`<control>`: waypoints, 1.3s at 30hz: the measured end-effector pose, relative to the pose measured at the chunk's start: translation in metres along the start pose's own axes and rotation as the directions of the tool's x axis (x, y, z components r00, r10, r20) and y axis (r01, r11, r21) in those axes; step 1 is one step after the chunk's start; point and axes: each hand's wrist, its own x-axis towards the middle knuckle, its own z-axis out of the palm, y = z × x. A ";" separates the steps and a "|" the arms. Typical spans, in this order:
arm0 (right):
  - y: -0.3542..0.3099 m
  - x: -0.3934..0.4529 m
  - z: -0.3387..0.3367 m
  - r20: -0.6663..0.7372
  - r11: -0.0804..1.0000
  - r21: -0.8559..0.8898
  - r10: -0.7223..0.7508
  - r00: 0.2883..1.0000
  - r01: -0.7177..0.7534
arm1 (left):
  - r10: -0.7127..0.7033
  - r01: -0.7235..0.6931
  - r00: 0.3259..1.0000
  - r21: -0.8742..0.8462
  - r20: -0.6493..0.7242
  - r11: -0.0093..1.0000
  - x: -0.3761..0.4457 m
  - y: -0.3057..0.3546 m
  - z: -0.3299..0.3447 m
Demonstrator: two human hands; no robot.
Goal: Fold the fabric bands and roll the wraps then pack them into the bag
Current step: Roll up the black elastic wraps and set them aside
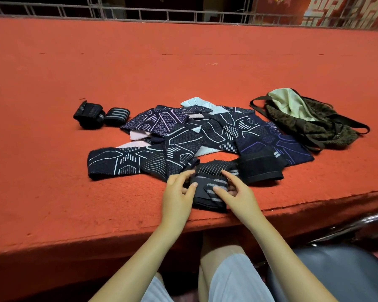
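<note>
While I sit at the red tabletop (52, 83), both my hands are on a black wrap (207, 188) w/ grey stripes, lying near the front edge. My left hand (179, 192) is at the wrap's left end, thumb on top of the fabric, fingers (184, 175) loosely bent along its edge; looks like a light pinch. My right hand (236, 192) is on the right part, thumb pressing the grey-striped patch, index stretched fwd over the fabric, other fingers curled under, so it grips the wrap. The wrap's far end, a plain black flap (260, 168), runs to the right, touching the pile.

Just behind: pile of bands (183, 136), dark navy/black w/ white, pink and purple line patterns, overlapping in a loose heap; some show pale inner sides. Left of the pile, 2 rolled wraps (100, 115) sit side by side, touching each other, just beside the heap. Right of the pile, bag (314, 120): dark leopard print, pale green lining showing at the open mouth, straps sprawled on the tabletop. My knees in light shorts (234, 280) below; dark chair (336, 275) to my right.
</note>
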 end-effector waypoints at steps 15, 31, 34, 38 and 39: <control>0.007 -0.017 0.010 -0.097 0.992 -0.086 -0.104 0.990 0.096 | 0.062 -0.142 0.972 0.361 0.225 0.922 -0.021 0.000 0.004; -0.088 0.067 0.079 0.186 0.969 0.025 -0.248 0.951 0.247 | -0.130 0.087 0.979 -0.253 -0.156 0.964 0.079 0.017 -0.093; -0.072 0.109 0.088 0.096 0.811 -0.433 -0.392 0.915 0.393 | -0.177 0.128 0.958 -0.218 -0.225 0.968 0.134 -0.008 -0.119; -0.057 0.165 0.086 0.074 0.674 -0.636 -0.431 0.899 0.376 | -0.182 0.174 0.937 -0.053 -0.300 0.983 0.213 -0.045 -0.147; -0.051 0.176 0.087 0.110 0.662 -0.654 -0.397 0.911 0.367 | -0.196 0.197 0.931 -0.028 -0.309 0.980 0.231 -0.052 -0.151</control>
